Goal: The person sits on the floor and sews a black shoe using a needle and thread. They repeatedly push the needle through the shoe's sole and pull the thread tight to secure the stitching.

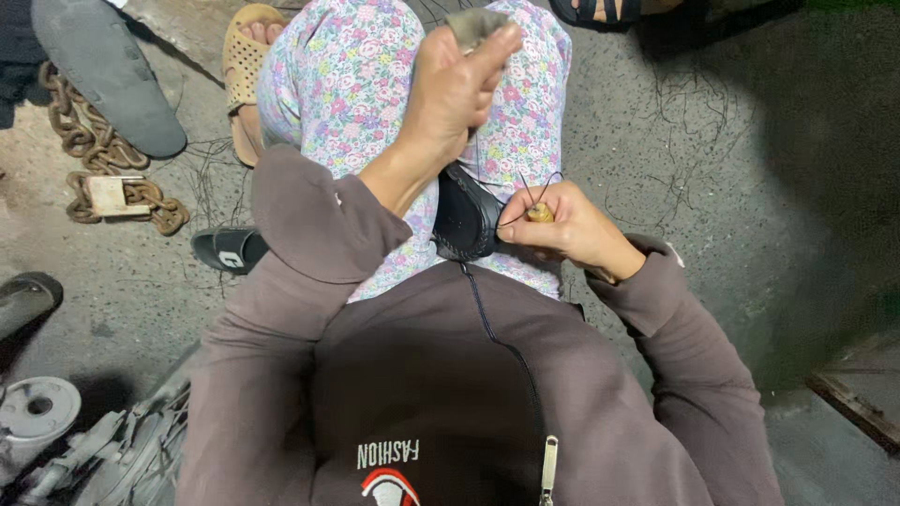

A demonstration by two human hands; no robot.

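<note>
Left hand [457, 89] is up high over the knees, closed tight around a scrap of grey cloth [473, 23], pulling a dark thread [480, 155] taut. Right hand [562, 225] sits lower, clenched on a wooden-handled awl [539, 214] pressed against the black shoe [464, 220]. The shoe rests on the lap, wedged between the floral-trousered thighs [356, 75], just under the left forearm. Its long axis seems to run up-and-down in the head view, stitched edge facing the body, though which end is the toe I cannot tell. Risk, as I judge it: that thread is under real tension, so a harder tug could snap it or tear a stitch hole. The awl sits close to the fingers, so a slip could jab the hand or thigh. On the floor, far left, lie a rusty chain [89, 141] and a grey shoe sole [103, 75].
</note>
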